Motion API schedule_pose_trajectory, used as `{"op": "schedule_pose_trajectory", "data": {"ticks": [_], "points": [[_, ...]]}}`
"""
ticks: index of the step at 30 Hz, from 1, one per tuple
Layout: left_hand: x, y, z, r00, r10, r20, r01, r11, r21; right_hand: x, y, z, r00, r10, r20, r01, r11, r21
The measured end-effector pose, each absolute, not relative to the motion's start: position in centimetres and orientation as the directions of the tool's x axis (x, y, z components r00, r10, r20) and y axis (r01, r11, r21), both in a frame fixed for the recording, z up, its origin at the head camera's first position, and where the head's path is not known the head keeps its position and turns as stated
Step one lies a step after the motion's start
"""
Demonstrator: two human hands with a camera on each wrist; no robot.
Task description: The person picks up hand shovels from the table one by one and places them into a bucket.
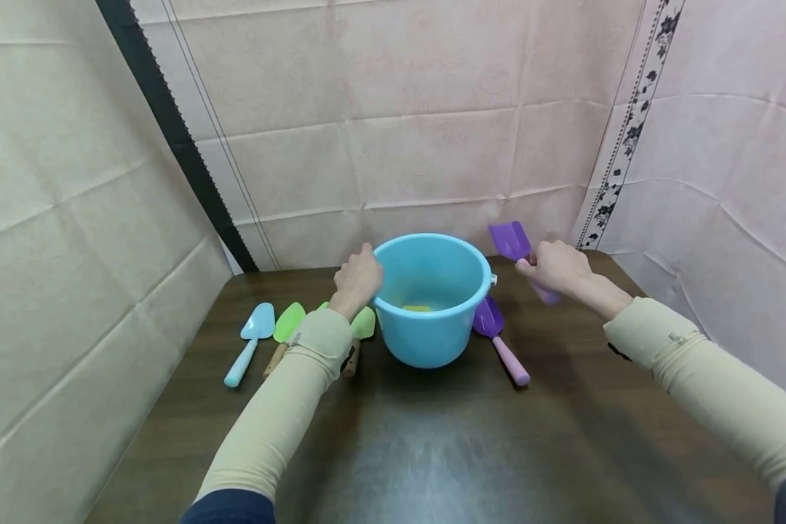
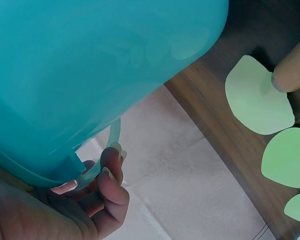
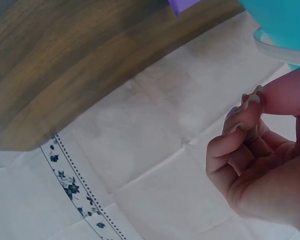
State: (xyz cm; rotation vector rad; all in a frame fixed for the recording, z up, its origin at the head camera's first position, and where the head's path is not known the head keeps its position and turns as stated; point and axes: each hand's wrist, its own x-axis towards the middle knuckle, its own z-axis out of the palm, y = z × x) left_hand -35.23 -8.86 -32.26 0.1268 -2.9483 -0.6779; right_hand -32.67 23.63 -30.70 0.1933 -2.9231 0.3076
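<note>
A light blue bucket [image 1: 426, 338] stands on the table, a small yellow patch [image 1: 417, 308] visible inside. At its left rim, my left hand [image 1: 359, 278] grips the bucket; in the left wrist view, the fingers of that hand [image 2: 97, 197] curl round the pale handle [image 2: 115, 134]. My right hand [image 1: 555, 268] pinches a purple shovel [image 1: 511, 240] by its lilac handle, right of the bucket, blade pointing up and left. The right wrist view shows the thumb meeting the fingers of the hand [image 3: 250, 155], with most of the shovel out of sight.
Another purple shovel [image 1: 488, 318] lies right of the bucket. To its left lie a light blue shovel [image 1: 259, 322] and several green ones [image 1: 290, 320] with brown handles, partly behind my left arm. Pale cloth [image 1: 432, 160] hangs behind the dark wooden table [image 1: 445, 451].
</note>
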Motion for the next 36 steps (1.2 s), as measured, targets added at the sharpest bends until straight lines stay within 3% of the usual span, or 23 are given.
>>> {"op": "schedule_pose_trajectory", "data": {"ticks": [21, 36], "points": [[-35.1, -8.7, -32.1, -0.989, -0.114, 0.092, -0.065, 0.903, 0.426, -33.2, 20.6, -27.1, -0.950, -0.182, 0.252, -0.232, 0.956, -0.181], [-35.2, -8.7, -32.1, -0.990, -0.117, 0.085, -0.069, 0.897, 0.436, -32.6, 16.0, -26.2, -0.942, -0.288, 0.172, -0.313, 0.938, -0.146]]}}
